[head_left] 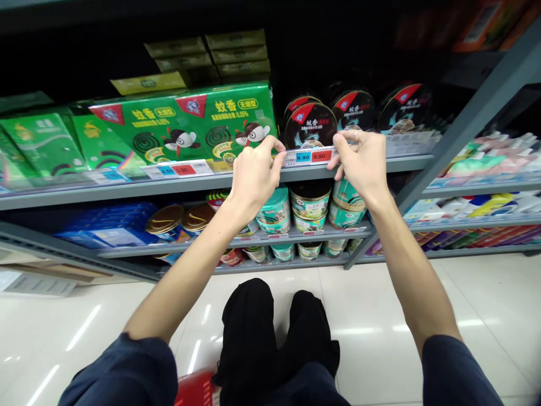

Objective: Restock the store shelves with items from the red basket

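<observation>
A price tag (pixel 310 156) with blue and red fields, marked 9.90 and 8.90, sits on the shelf's front edge. My left hand (pixel 257 172) has thumb and forefinger closed at its left end. At the tag's right end are the bent fingers of my right hand (pixel 362 163), also closed and wearing a ring. Just behind the tag stands a round black tin of mosquito coils (pixel 311 125), with several more like it. Green mosquito coil boxes (pixel 186 127) line the shelf to the left of my left hand.
Another price tag (pixel 180 169) lies along the shelf edge (pixel 105 190) on the left. Below are teal tins (pixel 274 208) and blue packs (pixel 122 223). A slanting grey post (pixel 460 118) rises on the right. Something red (pixel 194 389) is on the floor near my legs.
</observation>
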{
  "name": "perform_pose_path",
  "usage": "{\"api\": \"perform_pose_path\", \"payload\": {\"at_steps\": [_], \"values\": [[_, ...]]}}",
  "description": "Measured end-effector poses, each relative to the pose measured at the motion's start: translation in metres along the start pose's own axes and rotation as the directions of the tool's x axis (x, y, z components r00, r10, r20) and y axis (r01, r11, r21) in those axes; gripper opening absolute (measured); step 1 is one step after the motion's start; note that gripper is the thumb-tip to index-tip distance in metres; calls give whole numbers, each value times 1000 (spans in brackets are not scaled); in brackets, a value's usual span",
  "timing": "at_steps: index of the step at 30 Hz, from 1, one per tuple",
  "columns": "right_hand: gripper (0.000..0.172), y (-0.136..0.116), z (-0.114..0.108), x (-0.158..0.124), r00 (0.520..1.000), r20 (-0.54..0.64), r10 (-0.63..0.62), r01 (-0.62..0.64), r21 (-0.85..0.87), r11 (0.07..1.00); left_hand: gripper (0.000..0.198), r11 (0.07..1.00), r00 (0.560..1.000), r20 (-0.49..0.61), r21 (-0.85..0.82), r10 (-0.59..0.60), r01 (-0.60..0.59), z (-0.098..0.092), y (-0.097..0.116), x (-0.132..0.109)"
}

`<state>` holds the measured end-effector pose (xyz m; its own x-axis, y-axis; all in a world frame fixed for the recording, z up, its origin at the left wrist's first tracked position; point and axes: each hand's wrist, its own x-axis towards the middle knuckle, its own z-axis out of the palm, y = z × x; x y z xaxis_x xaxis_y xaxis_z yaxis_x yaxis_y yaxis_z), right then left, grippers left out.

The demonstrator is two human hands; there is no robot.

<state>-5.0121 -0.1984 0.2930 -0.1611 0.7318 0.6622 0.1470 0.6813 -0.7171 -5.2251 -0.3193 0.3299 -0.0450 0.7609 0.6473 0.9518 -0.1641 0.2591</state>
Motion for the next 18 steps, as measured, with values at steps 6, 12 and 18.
{"api": "perform_pose_path", "payload": {"at_steps": [6,12,18], "values": [[61,-3,1,-3,1000,-2,-2,2,-32,999,21,1000,1000,2,-10,-6,6,-3,2,1],[65,-12,-2,-6,1000,3,15,-15,-43,999,20,1000,1000,18,0,-21,21,-4,2,3],[66,-9,0,-4,1000,-10,-7,6,-65,998,18,1000,1000,2,-13,-8,8,-4,2,2]]}}
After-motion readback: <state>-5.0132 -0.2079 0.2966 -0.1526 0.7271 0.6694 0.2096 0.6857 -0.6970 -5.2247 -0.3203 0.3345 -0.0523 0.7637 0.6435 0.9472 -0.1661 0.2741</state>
